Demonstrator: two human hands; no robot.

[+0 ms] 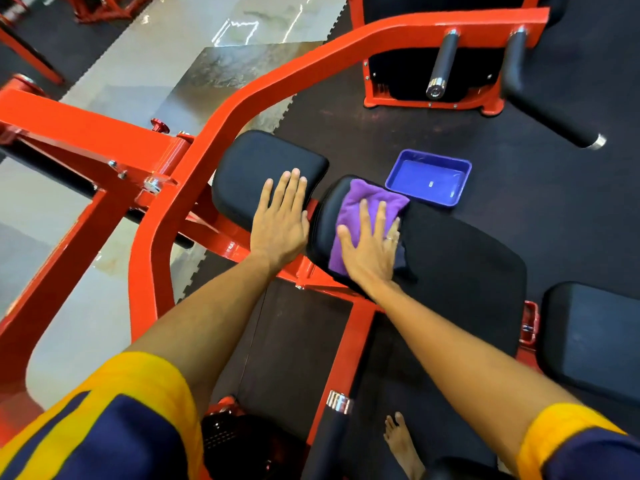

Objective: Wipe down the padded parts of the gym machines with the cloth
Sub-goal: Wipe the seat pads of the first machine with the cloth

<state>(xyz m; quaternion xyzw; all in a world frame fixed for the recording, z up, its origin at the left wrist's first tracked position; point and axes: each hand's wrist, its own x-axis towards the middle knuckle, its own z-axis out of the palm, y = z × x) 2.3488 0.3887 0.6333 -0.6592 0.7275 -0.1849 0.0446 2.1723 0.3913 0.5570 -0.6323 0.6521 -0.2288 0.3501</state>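
Two black padded cushions sit side by side on a red machine frame. My left hand lies flat with straight fingers on the left pad. A purple cloth is spread over the right pad. My right hand presses flat on the cloth with its fingers spread. A wider black pad lies just right of and below the right cushion.
A blue plastic tray sits on the dark rubber floor just beyond the right pad. Another red machine with black roller handles stands at the back right. A further black pad is at the right edge. Shiny tile floor lies to the left.
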